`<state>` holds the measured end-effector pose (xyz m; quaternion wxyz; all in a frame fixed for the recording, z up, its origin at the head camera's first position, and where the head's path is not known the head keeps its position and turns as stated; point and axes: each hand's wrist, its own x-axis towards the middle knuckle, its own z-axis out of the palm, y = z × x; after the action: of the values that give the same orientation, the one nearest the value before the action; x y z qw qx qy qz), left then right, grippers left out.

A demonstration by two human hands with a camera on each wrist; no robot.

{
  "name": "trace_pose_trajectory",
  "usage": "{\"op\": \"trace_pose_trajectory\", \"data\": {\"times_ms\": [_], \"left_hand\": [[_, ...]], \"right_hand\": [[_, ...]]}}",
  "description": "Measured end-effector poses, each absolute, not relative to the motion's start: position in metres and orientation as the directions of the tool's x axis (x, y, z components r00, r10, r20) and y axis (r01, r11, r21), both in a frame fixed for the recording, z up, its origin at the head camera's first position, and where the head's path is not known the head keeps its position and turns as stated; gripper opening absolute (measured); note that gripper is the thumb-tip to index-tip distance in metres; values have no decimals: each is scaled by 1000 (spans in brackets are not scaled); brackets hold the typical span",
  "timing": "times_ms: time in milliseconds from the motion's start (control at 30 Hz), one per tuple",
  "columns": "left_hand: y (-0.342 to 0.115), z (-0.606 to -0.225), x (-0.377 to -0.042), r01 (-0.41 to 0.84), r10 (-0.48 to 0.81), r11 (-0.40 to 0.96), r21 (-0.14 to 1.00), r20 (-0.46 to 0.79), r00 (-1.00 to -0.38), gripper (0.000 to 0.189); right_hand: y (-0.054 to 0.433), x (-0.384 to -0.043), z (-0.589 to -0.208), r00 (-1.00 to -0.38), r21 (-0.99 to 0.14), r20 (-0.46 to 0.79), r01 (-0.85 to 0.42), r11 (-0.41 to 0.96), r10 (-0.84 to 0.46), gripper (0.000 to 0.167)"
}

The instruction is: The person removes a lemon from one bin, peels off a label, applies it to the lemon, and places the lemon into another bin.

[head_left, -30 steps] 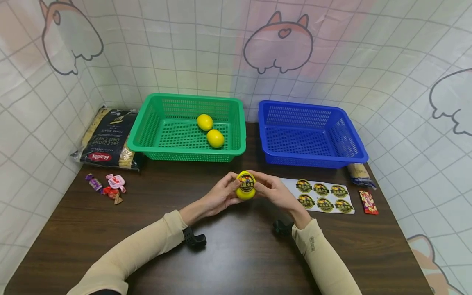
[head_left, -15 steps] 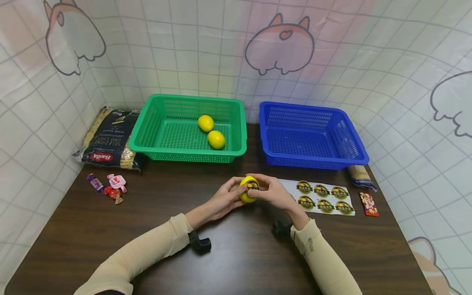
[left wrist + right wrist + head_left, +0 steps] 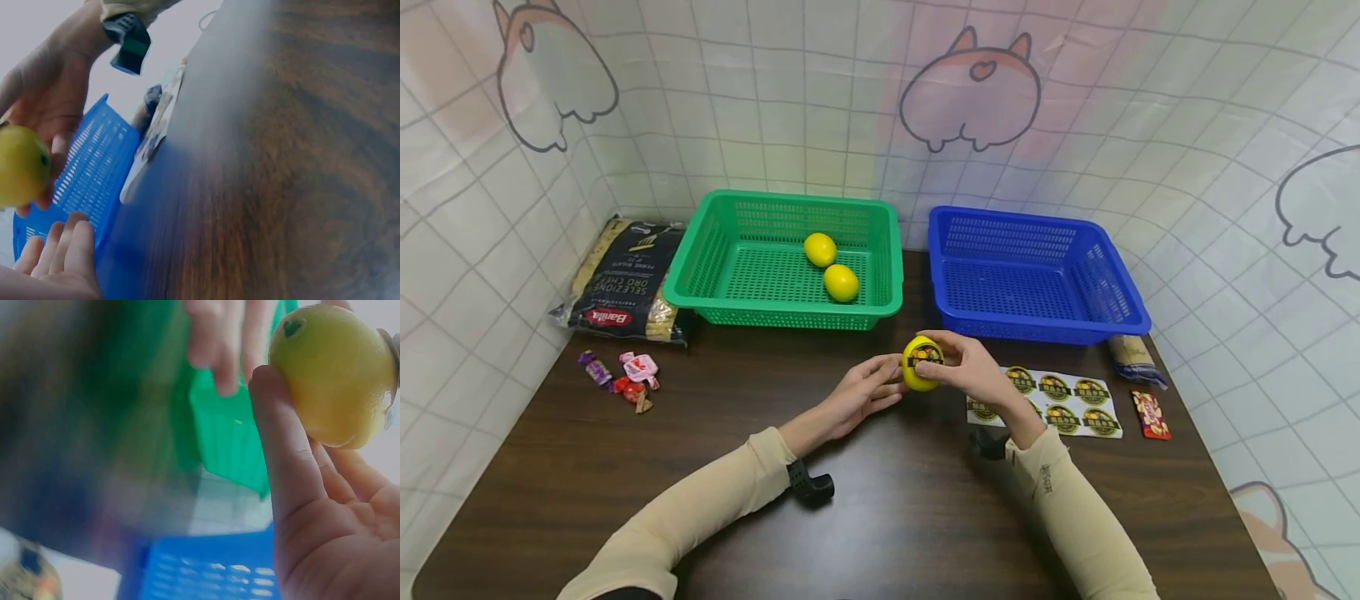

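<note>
A yellow lemon [image 3: 916, 382] with a round black-and-gold sticker [image 3: 927, 353] on its face is held above the table by my right hand [image 3: 979, 373]. The thumb lies over the sticker and the fingers curl behind the fruit. In the right wrist view the lemon [image 3: 331, 378] shows its green stem end. My left hand [image 3: 856, 400] is just left of it, fingers extended and holding nothing; in the left wrist view its fingers [image 3: 76, 247] stand apart from the fruit. Beneath the right forearm lies a white sticker sheet [image 3: 1108, 400], partly hidden by the wrist.
Two lemons [image 3: 841, 283] lie in the green basket [image 3: 782, 315] at the back. A blue basket [image 3: 1037, 327] stands right of it. Pasta bag [image 3: 625, 283] and wrapped candies [image 3: 638, 368] are at left; a red snack packet [image 3: 1151, 414] and another bag [image 3: 1133, 360] at right.
Both hands held the lemon before; now the left hand has let go and the right hand has carried it slightly right and up. The right forearm now covers more of the sticker sheet.
</note>
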<state>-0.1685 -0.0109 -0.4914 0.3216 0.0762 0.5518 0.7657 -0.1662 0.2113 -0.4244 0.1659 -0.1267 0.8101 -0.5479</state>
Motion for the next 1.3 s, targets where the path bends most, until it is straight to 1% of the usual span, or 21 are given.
{"op": "trace_pose_trajectory", "data": {"times_ms": [100,300,400,500,700,800,867,933,1067,1300], "left_hand": [[-9,-493,-172,-404,559,-166,899,-252,-790,56],[0,-489,-180,-357,528,-127,925,-242,-814,59],[8,-485,-185,-343,517,-123,931,-235,-823,59],[16,-482,-189,-343,512,-130,930,-234,-826,60],[29,-477,-198,-359,491,-167,918,-239,-838,61],[36,-475,-203,-343,474,-191,920,-219,-853,61],[41,-474,-205,-329,469,-198,923,-205,-859,60],[46,-474,-207,-306,466,-187,934,-190,-864,58],[58,-474,-209,-258,451,-167,952,-159,-878,52],[74,-468,-217,-246,398,-216,945,-145,-906,46]], "right_hand": [[217,-172,-411,-916,-910,-111,-62,410,-385,58],[229,-187,-378,-928,-872,-66,-125,473,-366,55],[235,-198,-362,-938,-847,-27,-162,507,-345,54],[242,-212,-351,-949,-838,-8,-166,520,-316,52],[256,-245,-334,-965,-854,-44,-97,512,-257,52],[260,-266,-330,-977,-854,-62,-53,517,-202,57],[263,-278,-330,-984,-838,-80,-20,545,-159,62],[266,-290,-332,-989,-814,-101,18,580,-110,66],[273,-312,-341,-989,-782,-142,95,616,-28,70],[277,-342,-358,-975,-758,-214,206,618,62,81]]}}
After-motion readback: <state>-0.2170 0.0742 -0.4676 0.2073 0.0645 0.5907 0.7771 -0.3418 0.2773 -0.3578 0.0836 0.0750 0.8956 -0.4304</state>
